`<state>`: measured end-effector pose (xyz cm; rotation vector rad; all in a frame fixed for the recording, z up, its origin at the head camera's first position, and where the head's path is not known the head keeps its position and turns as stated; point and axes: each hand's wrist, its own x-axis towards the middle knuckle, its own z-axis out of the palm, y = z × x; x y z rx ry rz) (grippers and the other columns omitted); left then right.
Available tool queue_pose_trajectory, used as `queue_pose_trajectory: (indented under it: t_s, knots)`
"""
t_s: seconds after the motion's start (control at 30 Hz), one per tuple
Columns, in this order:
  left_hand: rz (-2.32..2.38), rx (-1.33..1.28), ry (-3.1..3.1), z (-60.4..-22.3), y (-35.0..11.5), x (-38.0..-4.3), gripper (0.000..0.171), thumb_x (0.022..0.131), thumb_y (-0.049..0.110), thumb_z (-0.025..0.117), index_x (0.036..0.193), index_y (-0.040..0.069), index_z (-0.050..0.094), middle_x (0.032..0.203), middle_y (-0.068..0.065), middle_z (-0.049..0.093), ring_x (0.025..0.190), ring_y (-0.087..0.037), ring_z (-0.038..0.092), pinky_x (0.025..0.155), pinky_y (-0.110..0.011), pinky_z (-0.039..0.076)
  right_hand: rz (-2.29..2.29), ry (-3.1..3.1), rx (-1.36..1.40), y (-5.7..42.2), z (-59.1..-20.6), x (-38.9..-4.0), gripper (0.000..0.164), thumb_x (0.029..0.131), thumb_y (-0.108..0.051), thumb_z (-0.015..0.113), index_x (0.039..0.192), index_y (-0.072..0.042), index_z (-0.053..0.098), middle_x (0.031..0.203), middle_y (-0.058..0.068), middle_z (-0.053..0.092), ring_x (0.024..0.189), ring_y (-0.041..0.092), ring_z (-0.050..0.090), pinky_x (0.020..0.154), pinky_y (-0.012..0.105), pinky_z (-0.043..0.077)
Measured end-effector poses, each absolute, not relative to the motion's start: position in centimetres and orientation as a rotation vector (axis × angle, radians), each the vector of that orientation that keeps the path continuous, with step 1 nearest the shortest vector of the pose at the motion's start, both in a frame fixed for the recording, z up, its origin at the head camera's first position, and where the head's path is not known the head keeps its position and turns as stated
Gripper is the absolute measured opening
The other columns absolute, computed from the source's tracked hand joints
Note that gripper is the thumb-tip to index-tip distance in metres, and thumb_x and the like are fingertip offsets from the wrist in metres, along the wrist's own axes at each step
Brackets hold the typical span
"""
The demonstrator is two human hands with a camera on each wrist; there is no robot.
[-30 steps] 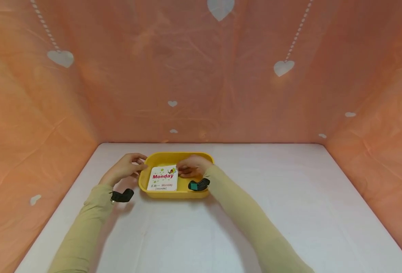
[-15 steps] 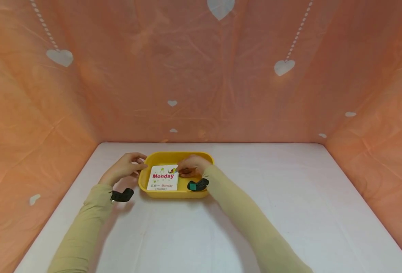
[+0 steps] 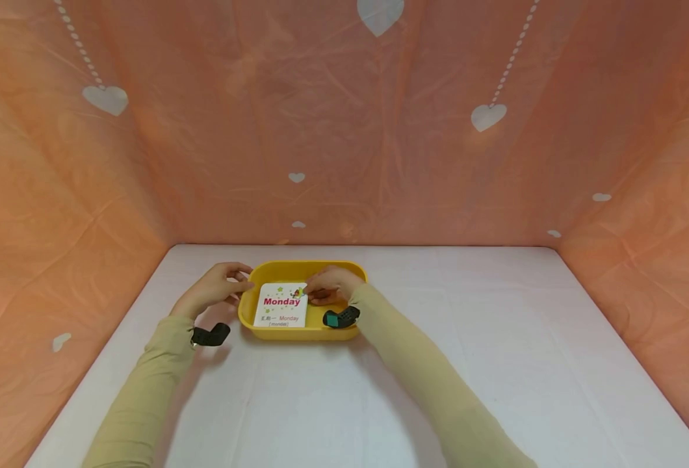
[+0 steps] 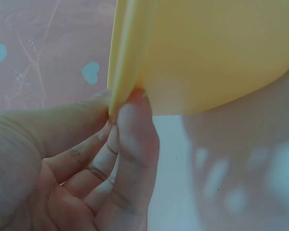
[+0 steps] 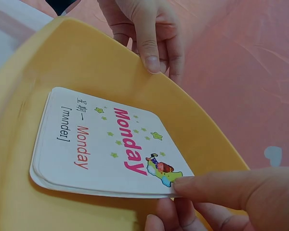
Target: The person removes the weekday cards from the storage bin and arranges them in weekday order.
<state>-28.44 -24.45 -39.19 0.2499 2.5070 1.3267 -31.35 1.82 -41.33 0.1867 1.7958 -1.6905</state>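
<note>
A shallow yellow tray (image 3: 298, 335) stands on the white-covered table. My left hand (image 3: 212, 289) pinches the tray's left rim between thumb and fingers, as the left wrist view shows close up. Inside the tray is a small stack of white flash cards (image 5: 94, 144) with rounded corners; the top one reads "Monday" in red, with green stars and a little cartoon. My right hand (image 3: 334, 283) reaches into the tray and pinches the stack at its upper right corner, thumb on top and fingers underneath. The lower cards are mostly hidden under the top one.
White cloth covers the table (image 3: 496, 351) around the tray. Orange curtains (image 3: 344, 149) with white hearts hang behind and on both sides. Black devices (image 3: 210, 335) are strapped at both wrists, the right one overlapping the tray's front rim in the head view.
The right thumb has moved slightly onto the cards' upper right corner, and the top card sits a little straighter. The left hand and the tray have stayed in place.
</note>
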Motion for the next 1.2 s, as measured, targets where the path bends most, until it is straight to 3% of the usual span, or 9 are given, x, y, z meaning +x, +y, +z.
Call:
queue_pose_trajectory:
  t_s: [0.2,0.47,0.93,1.2]
  knots:
    - [1.308,0.249,2.514,-39.2,-24.5,-28.5,0.045,0.093,0.010,0.061,0.131,-0.008,0.045,0.099,-0.019,0.055,0.068,-0.021,0.061,0.065,-0.034,0.055,-1.663,1.810,0.151,1.9,-41.2,-31.4,0.016,0.087,-0.001,0.067,0.101,0.006,0.063,0.082,0.013,0.064,0.072,0.019,0.062,0.082,0.032,0.052]
    - [1.307,0.243,2.513,-39.3,-24.5,-28.6,0.044,0.093,0.010,0.061,0.130,-0.008,0.046,0.097,-0.017,0.055,0.068,-0.021,0.061,0.063,-0.033,0.055,-1.668,1.826,0.158,2.2,-41.3,-31.5,0.012,0.089,0.000,0.065,0.097,0.007,0.063,0.078,0.013,0.063,0.068,0.019,0.061,0.076,0.030,0.054]
    - [1.304,0.232,2.517,-39.1,-24.3,-28.5,0.043,0.093,0.008,0.061,0.129,-0.009,0.046,0.097,-0.018,0.055,0.068,-0.021,0.060,0.063,-0.032,0.055,-1.631,1.937,0.136,3.3,-40.3,-31.4,0.018,0.090,0.001,0.062,0.105,0.011,0.062,0.084,0.021,0.067,0.064,0.024,0.068,0.071,0.034,0.055]
    - [1.304,0.224,2.520,-39.2,-24.3,-28.5,0.043,0.093,0.009,0.061,0.130,-0.008,0.046,0.098,-0.018,0.055,0.069,-0.022,0.060,0.065,-0.033,0.055,-1.608,2.021,0.083,4.0,-39.6,-31.4,0.025,0.088,0.001,0.064,0.112,0.011,0.060,0.087,0.019,0.067,0.066,0.023,0.067,0.073,0.036,0.055]
